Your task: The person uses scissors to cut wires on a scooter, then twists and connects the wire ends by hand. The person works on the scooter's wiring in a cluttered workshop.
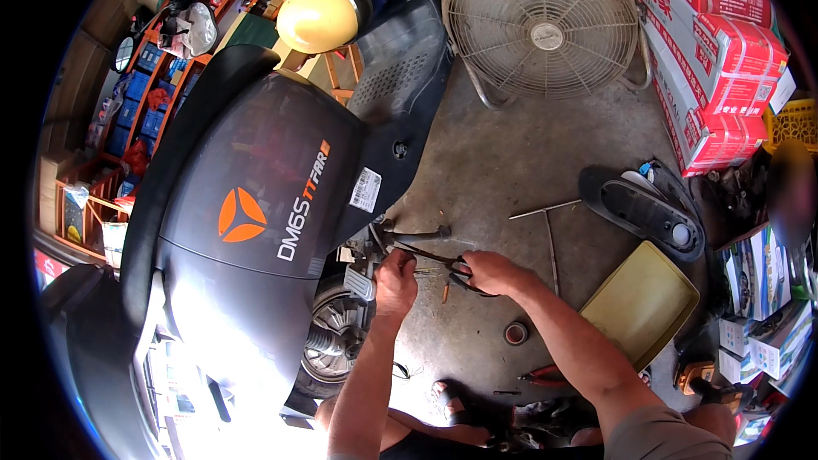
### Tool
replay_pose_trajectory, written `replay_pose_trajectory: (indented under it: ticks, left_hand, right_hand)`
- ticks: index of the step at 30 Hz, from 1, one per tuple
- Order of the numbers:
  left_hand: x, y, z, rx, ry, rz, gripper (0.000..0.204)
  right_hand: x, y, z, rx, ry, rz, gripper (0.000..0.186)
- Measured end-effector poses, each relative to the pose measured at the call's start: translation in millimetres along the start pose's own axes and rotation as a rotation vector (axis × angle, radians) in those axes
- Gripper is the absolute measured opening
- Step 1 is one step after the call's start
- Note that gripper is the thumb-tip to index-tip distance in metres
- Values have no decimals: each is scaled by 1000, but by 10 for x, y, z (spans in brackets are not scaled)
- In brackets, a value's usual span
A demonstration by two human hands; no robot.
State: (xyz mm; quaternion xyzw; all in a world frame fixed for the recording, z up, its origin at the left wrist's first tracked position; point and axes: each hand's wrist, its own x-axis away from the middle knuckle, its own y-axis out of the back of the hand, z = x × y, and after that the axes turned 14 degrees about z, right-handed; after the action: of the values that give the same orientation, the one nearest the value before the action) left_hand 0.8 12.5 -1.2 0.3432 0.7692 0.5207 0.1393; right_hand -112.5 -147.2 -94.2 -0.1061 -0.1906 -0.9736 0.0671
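A dark grey electric scooter (247, 170) with orange markings fills the left side, and its rear wheel (332, 336) shows below the body panel. Beside its lower edge, my left hand (396, 283) is closed, fingers curled in; a black cable (426, 253) runs from the scooter past its fingertips. A short way to the right, my right hand (494, 273) is closed round dark, looped strands of that cable. Thin wire ends show between the two hands, too small to make out clearly. A grey footpeg (360, 284) sticks out just left of my left hand.
On the concrete floor lie a T-handle wrench (550, 243), a tape roll (515, 333), red-handled pliers (544, 376), a yellowish tray (596, 311) and a black plastic cover (618, 192). A large floor fan (503, 25) and stacked red-and-white boxes (737, 60) stand beyond. A yellow helmet (317, 17) sits near the scooter.
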Motion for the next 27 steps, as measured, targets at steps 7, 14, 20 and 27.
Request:
replay_pose_trajectory:
  ticks: [7, 14, 20, 27]
  left_hand:
    - [17, 22, 9, -85, -65, 42, 6]
    - [50, 17, -4, -15, -130, -4, 5]
    - [15, -3, -95, 7, -141, 3, 7]
    - [52, 37, -245, -14, -250, -36, 4]
  right_hand:
    - [40, 144, -80, 16, -66, -44, 23]
    - [0, 236, -357, -75, -174, -185, 23]
    - [-183, -88, -842, -10, -253, -348, 26]
    - [-98, -230, -956, 40, -528, -246, 41]
